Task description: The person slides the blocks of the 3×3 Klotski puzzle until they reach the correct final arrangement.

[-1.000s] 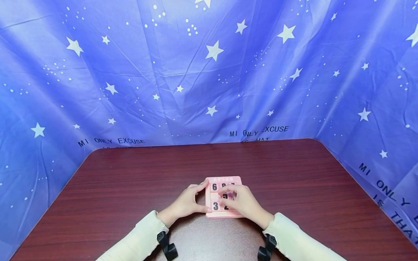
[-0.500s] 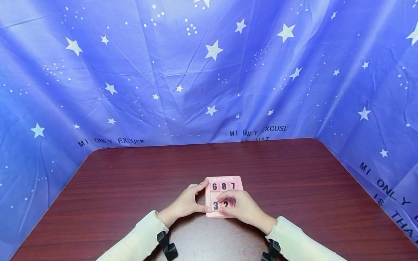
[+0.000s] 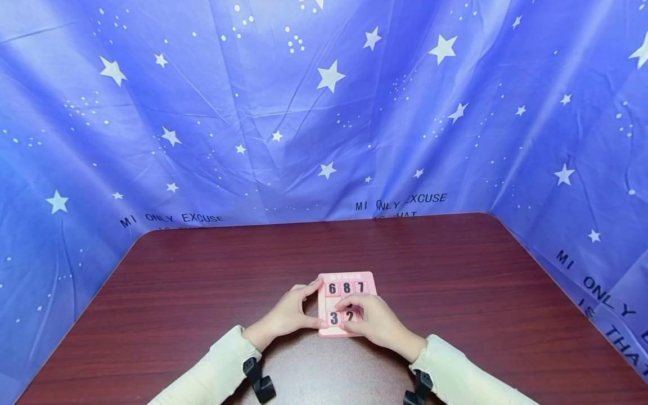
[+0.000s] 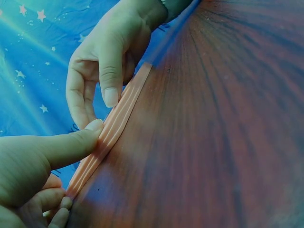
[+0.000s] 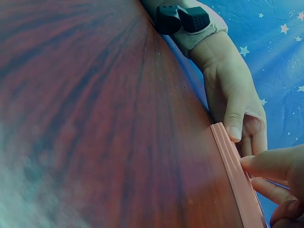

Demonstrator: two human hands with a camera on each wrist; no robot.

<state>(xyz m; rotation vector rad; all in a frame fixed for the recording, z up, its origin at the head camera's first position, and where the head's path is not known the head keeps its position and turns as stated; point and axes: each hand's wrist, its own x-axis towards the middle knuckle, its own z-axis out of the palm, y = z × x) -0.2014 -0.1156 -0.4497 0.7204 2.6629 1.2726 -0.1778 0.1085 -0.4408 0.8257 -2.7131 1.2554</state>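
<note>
Head view: pink number puzzle (image 3: 330,304), flat on table (image 3: 238,264), being gripped at left corners by left hand (image 3: 286,314), thumb and forefinger spread. Ordering being judged unfinished: tiles (image 3: 346,288) reading 6-8-7 above, 3-2 below; middle row being mostly hidden by right hand (image 3: 378,322), thumb and forefinger apart. Starry curtain (image 3: 283,107) hanging behind.

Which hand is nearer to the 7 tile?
Right. The right hand is over the right side of the pink puzzle board, just below the 7 tile in the head view; the left hand is farther off, holding the board's left edge.
</note>
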